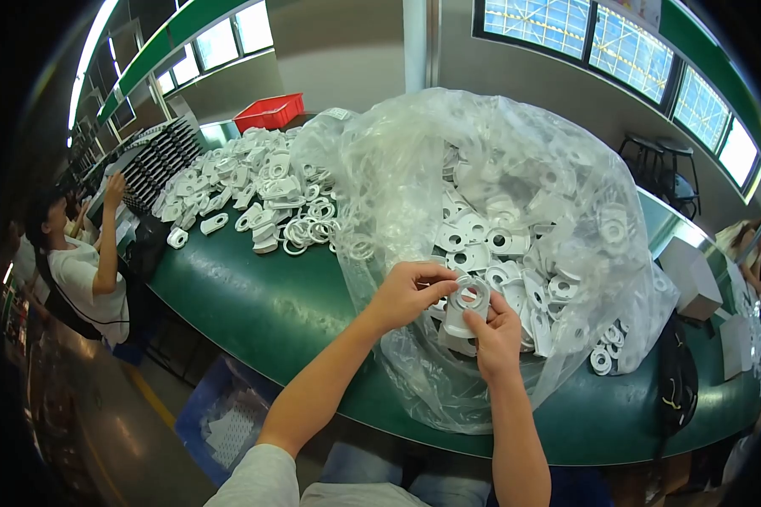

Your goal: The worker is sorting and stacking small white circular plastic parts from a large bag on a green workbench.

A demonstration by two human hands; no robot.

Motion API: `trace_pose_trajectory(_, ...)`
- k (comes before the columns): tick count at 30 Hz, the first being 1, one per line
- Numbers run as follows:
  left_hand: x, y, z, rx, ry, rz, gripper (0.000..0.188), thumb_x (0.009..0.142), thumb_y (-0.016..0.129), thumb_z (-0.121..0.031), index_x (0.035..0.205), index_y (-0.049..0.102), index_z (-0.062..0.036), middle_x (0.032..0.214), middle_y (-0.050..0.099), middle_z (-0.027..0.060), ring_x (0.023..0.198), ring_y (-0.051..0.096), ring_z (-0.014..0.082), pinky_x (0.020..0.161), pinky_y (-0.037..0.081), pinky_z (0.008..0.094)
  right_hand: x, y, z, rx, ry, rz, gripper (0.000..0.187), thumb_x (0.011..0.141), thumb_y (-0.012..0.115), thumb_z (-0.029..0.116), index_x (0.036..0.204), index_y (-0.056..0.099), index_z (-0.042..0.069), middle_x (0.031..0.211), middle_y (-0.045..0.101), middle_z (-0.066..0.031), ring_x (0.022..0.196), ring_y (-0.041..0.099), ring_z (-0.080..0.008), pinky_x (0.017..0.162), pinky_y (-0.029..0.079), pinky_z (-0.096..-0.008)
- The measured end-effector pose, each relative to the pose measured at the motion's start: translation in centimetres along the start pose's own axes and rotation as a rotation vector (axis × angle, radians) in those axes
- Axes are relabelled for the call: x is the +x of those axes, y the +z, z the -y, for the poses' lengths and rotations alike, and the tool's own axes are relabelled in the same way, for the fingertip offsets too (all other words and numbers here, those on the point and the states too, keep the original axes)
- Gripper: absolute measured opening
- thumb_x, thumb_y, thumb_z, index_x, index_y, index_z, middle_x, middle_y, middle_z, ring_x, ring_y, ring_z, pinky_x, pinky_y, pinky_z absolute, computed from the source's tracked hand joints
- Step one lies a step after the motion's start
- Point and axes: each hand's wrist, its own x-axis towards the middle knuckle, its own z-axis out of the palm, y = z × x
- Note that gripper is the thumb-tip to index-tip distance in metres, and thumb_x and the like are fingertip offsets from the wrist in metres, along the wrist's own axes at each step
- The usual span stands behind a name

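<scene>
Over the near edge of a clear plastic bag [397,211], both hands meet at one white plastic part [458,324] with a round, ringed opening at its top. My left hand [404,294] pinches the upper left of that ring between thumb and fingers. From the lower right, my right hand [497,336] grips the part's flat body, thumb on its face. Whether the ring is a separate piece cannot be made out. Behind the hands, the open bag holds a heap of similar white parts [499,241].
Another pile of white parts [262,182] and loose white rings [309,232] lie left on the green table [254,291]. A red bin [269,111] stands behind them. A blue bin [196,414] sits below the table edge. White boxes [689,277] stand right; a person [84,270] works far left.
</scene>
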Motion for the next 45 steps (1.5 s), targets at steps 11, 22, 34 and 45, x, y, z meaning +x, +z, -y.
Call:
trace_pose_trajectory(11,-0.3,0.8,0.9,-0.045,0.002,-0.037,0.012,0.087,0.061,-0.006,0.094,0.063,0.0036,0.073,0.062,0.0014,0.06,0.056,0.0053,0.055,0.046,0.02,-1.0,1.4,1.1,-0.084,-0.04,0.079,0.025,0.09,0.05,0.006,0.115,0.05,-0.001,0.099,0.061,-0.0121,0.083,0.064,-0.0178,0.066,0.055,-0.0277)
trace_pose_trajectory(22,-0.5,2.0,0.0,0.083,0.174,-0.076,0.015,0.087,0.059,-0.003,0.1,0.063,0.0027,0.087,0.061,0.0034,0.073,0.057,0.0061,0.062,0.046,0.0187,-0.2,0.4,0.3,-0.161,-0.09,-0.011,0.031,0.099,0.04,0.029,0.1,0.055,0.001,0.085,0.063,-0.0094,0.063,0.065,-0.0171,0.043,0.047,-0.0222)
trace_pose_trajectory(34,-1.0,1.8,0.8,0.1,0.128,-0.026,0.01,0.083,0.063,-0.005,0.089,0.063,0.0033,0.081,0.061,0.0038,0.074,0.057,0.009,0.063,0.044,0.0216,-1.0,1.0,0.1,-0.449,-0.194,0.011,0.032,0.098,0.043,0.026,0.082,0.056,0.002,0.069,0.058,-0.0025,0.056,0.054,-0.0065,0.047,0.041,-0.022)
trace_pose_trajectory(45,-0.6,0.1,0.1,0.017,-0.079,0.255,0.03,0.085,0.058,-0.001,0.115,0.056,0.0038,0.089,0.065,0.0074,0.065,0.061,0.011,0.054,0.05,0.0239,-0.6,0.3,0.3,-0.224,-0.027,0.037,0.05,0.1,0.029,0.038,0.095,0.06,0.0,0.077,0.063,-0.0068,0.057,0.06,-0.0119,0.044,0.044,-0.0204)
